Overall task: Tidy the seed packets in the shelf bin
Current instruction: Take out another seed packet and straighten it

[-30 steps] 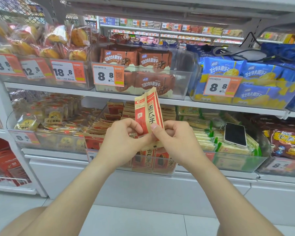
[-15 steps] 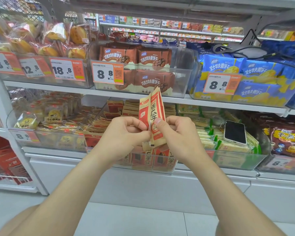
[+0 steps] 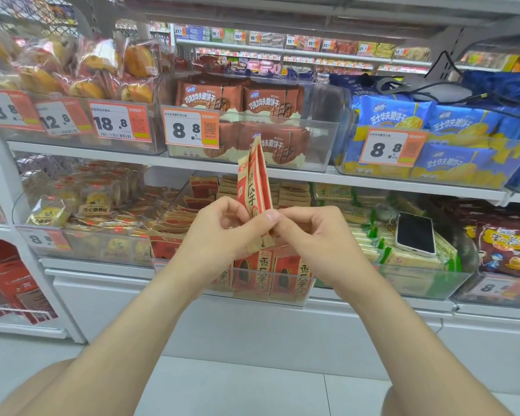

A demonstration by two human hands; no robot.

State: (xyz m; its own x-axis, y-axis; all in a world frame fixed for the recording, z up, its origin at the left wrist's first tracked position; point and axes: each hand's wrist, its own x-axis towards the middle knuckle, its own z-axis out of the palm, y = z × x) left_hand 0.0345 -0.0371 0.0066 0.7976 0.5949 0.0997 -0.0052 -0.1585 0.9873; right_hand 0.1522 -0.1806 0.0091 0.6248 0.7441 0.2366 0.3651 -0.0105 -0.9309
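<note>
Red and tan seed packets [image 3: 254, 181] stand upright as a small bundle in front of the lower shelf, seen nearly edge-on. My left hand [image 3: 219, 232] pinches their lower part from the left, and my right hand [image 3: 309, 232] pinches them from the right, thumb against the bundle. Behind and below my hands sits the clear shelf bin [image 3: 308, 291] with more of the same packets [image 3: 288, 274] standing at its front and others lying further back.
A phone [image 3: 415, 232] lies on green packets in the bin to the right. Clear bins of biscuits [image 3: 240, 100] and price tags [image 3: 191, 129] line the upper shelf. Pastry bins [image 3: 96, 202] stand at left. White floor tiles lie below.
The packet bundle has turned from showing its face to nearly edge-on and has risen slightly. Both hands have kept their hold on its lower part.
</note>
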